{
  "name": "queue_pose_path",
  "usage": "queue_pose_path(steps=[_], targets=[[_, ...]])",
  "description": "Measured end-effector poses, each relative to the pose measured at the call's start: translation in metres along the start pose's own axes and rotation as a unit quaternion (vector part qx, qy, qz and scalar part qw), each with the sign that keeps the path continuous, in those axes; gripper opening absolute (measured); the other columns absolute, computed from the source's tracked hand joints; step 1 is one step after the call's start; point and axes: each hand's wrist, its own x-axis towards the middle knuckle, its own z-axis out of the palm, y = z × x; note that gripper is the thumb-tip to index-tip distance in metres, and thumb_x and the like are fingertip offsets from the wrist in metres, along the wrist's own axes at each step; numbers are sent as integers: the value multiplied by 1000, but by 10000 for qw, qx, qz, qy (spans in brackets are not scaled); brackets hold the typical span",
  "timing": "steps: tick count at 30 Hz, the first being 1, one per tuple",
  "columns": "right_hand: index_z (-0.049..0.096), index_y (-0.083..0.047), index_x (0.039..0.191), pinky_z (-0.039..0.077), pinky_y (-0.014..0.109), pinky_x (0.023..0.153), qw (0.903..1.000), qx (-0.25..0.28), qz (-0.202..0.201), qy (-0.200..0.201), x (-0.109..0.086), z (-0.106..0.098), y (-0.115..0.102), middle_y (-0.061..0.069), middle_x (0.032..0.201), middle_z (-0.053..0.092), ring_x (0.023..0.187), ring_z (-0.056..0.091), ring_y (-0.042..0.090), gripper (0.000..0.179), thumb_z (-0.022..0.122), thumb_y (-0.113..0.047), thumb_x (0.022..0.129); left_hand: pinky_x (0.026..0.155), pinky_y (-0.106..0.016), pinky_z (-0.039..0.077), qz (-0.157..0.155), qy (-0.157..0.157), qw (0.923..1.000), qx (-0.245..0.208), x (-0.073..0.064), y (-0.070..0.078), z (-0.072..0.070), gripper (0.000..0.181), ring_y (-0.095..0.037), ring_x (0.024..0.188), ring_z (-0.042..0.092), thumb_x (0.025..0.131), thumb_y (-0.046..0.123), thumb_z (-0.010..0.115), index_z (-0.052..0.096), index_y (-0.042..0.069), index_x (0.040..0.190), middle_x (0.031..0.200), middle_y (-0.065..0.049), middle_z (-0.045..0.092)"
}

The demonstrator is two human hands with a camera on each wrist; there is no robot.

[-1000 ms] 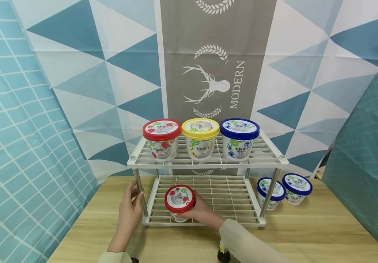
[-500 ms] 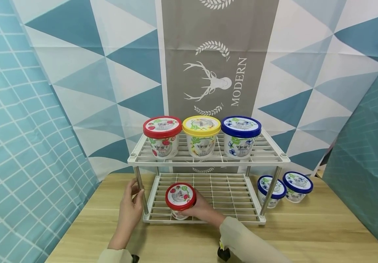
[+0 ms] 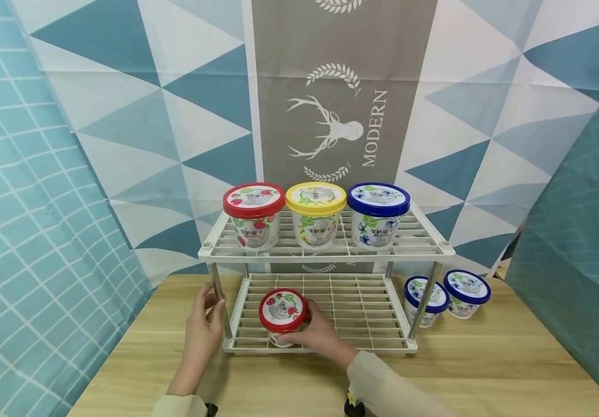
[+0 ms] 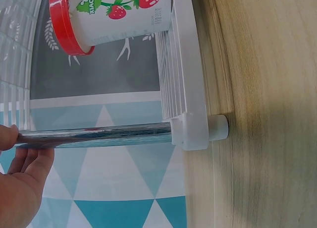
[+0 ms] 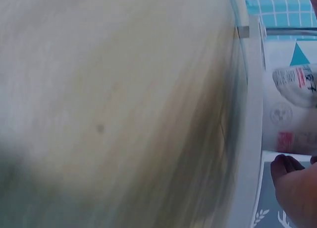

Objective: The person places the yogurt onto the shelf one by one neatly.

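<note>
A tub with a red lid and strawberry print (image 3: 282, 310) stands on the lower shelf of a white two-tier rack (image 3: 325, 258), toward its front left. My right hand (image 3: 320, 331) holds this tub from the right, thumb in front and fingers at the far side. In the right wrist view the fingertips (image 5: 281, 163) lie right at the tub's wall (image 5: 292, 124). With thumb and fingers on opposite sides, my left hand (image 3: 204, 324) grips the rack's front left metal post (image 4: 109, 134). The red-lidded tub (image 4: 119, 12) also shows in the left wrist view.
Three larger tubs stand on the top shelf: red-lidded (image 3: 254, 217), yellow-lidded (image 3: 316, 215) and blue-lidded (image 3: 377, 216). Two blue-lidded tubs (image 3: 427, 301) sit on the wooden table (image 3: 492, 359) right of the rack. Patterned cloth (image 3: 200, 116) hangs behind.
The right thumb has slid slightly lower and left along the front of the red-lidded tub. The left hand keeps its place on the post. The head view has shifted slightly.
</note>
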Motion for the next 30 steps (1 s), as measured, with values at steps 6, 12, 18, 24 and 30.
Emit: queue_pose_path(steps=[6,12,18,24,30], targets=[[34,-7,136,52,42,96,9998,-61,43,206,1,8,2,9,127,52,117,52,27,93,86,-36,64,82,0,45,10,4,9999,-105,0,-1,1,42,-30,100,58,91,-7,52,41,0,131,104,-17,57],[35,-8,136,51,45,97,9998,-158,-14,133,4,6,2,8,128,52,118,51,27,90,85,-33,65,79,7,39,137,74,9995,-261,1,0,2,42,-31,97,58,90,-10,52,42,-2,130,102,-18,57],[35,-10,137,49,48,98,9999,-72,-52,-77,6,1,-1,8,130,51,120,50,28,86,84,-28,68,80,7,39,139,81,9997,-201,2,0,1,41,-32,97,58,90,-9,52,42,-3,130,102,-18,57],[36,-13,138,48,47,100,9999,8,-73,-140,5,-1,-5,6,130,52,121,50,27,85,84,-26,69,79,8,38,53,24,9998,-167,2,0,0,42,-33,99,58,91,-8,51,41,-2,130,103,-18,57],[34,-10,139,48,46,100,9997,113,49,-210,3,-5,-3,8,131,51,121,50,28,89,85,-26,67,79,7,39,33,-11,9999,-142,2,0,0,43,-15,95,56,90,-8,52,41,-1,131,105,-18,58]])
